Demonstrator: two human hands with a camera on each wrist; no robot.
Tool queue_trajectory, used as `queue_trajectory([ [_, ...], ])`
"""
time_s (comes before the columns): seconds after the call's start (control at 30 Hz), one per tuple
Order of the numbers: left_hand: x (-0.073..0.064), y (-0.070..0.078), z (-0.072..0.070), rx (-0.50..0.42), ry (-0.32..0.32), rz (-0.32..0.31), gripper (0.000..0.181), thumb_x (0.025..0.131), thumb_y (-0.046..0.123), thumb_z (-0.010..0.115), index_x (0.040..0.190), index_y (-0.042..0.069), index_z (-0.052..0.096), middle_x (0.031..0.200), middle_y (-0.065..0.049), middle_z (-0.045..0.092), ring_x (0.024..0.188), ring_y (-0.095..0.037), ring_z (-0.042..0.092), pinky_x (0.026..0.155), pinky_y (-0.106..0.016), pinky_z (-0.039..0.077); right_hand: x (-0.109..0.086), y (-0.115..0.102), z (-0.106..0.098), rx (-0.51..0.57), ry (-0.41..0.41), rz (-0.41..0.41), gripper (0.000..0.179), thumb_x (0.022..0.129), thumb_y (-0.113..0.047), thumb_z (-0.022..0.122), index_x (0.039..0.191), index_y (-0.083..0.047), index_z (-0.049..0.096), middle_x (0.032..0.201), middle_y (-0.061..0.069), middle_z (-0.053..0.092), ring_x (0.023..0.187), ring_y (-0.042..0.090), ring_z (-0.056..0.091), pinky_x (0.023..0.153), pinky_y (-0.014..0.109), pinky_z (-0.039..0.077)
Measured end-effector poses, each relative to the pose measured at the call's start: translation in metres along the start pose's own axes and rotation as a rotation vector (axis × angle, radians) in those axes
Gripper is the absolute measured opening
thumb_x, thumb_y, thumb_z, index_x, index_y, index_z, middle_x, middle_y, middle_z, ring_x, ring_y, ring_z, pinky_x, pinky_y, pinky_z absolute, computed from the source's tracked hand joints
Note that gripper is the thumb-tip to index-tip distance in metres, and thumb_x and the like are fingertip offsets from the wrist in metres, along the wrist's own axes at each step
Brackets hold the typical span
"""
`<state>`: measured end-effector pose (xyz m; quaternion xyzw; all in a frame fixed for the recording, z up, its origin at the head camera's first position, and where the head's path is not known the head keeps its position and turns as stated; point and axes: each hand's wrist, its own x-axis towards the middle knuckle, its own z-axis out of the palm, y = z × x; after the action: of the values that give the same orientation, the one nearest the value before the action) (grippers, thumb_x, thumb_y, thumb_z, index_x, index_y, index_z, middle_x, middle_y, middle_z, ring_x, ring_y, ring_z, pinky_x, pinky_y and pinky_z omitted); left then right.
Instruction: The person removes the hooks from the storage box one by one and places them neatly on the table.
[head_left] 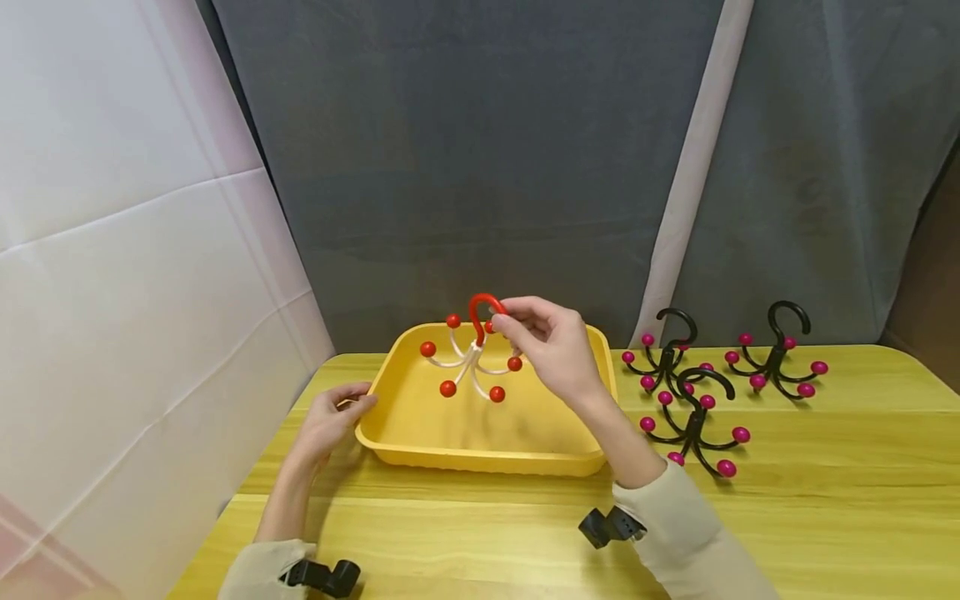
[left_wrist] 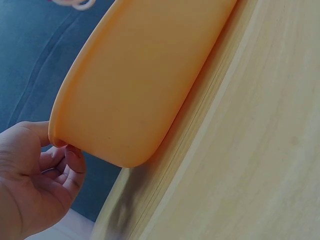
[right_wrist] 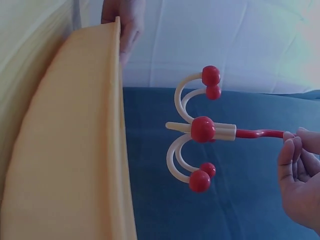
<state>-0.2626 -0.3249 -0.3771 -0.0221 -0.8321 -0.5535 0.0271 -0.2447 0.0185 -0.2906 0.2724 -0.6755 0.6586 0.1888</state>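
My right hand (head_left: 555, 346) pinches the curved red hook of a multi-arm hanger (head_left: 472, 354) between thumb and fingers. White curved arms tipped with red balls spread from its stem. In the right wrist view the hanger (right_wrist: 225, 131) is held above the rim of the yellow plastic tub (head_left: 480, 461). At the tub's left side, my left hand (head_left: 330, 423) grips the rim. The left wrist view shows the thumb over the rim and curled fingers beneath it at the tub's corner (left_wrist: 110, 145).
Three black hangers with magenta balls stand right of the tub: one at the back (head_left: 666, 360), one farther right (head_left: 774, 362) and one in front (head_left: 696, 427). All rest on the wooden table (head_left: 465, 533). A grey curtain (head_left: 465, 167) hangs behind, a white cloth (head_left: 135, 250) at left.
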Motion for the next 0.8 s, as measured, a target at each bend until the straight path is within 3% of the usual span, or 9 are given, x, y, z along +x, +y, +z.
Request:
queue_trajectory([
  [0.27,0.001,-0.002,-0.001,-0.003,-0.008,-0.012,0.046,0.101,0.013,0.064,0.136,-0.014,0.052,0.108,-0.007,0.060,0.088,-0.006,0.057,0.076,-0.017,0.050,-0.007,-0.019,-0.025,-0.071,0.047,-0.070,0.020,0.093,-0.001,0.072,0.112,0.005,0.071,0.094,0.015,0.071,0.067,0.032,0.059,0.061,0.029,0.055],
  [0.63,-0.001,0.000,-0.001,-0.005,-0.004,0.007,0.045,0.100,0.013,0.064,0.135,-0.015,0.053,0.106,-0.006,0.060,0.088,-0.005,0.058,0.077,-0.017,0.050,-0.016,-0.040,-0.062,-0.158,0.113,-0.104,0.021,0.091,0.003,0.072,0.111,0.006,0.071,0.094,0.015,0.071,0.068,0.022,0.061,0.067,0.023,0.055],
  [0.8,-0.002,0.000,-0.002,-0.003,0.004,0.004,0.046,0.100,0.013,0.065,0.135,-0.015,0.052,0.105,-0.005,0.059,0.088,-0.004,0.057,0.077,-0.016,0.050,-0.021,-0.045,-0.078,-0.213,0.150,-0.117,0.019,0.092,0.003,0.071,0.111,0.004,0.072,0.091,0.007,0.072,0.067,0.016,0.063,0.065,0.021,0.055],
])
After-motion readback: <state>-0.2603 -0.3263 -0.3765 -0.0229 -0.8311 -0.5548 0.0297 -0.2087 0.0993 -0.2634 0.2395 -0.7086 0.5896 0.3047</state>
